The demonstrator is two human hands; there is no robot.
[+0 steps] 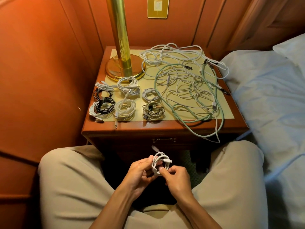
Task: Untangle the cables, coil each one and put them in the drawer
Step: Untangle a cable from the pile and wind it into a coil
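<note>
Between my knees, my left hand (140,171) and my right hand (176,176) both pinch a small coiled white cable (160,161); one plug end sticks up from it. On the nightstand (125,131) a tangle of white and pale green cables (186,83) covers the right half, with a green loop hanging over the front edge. Several coiled cables (125,98), white, black and beige, lie in rows on the left half. The drawer (163,140) under the top is closed; its brass handle shows.
A brass lamp (123,63) stands at the nightstand's back left. A bed with pale blue sheets (272,104) borders the right side. An orange padded wall (41,71) lies to the left. My knees flank the drawer front.
</note>
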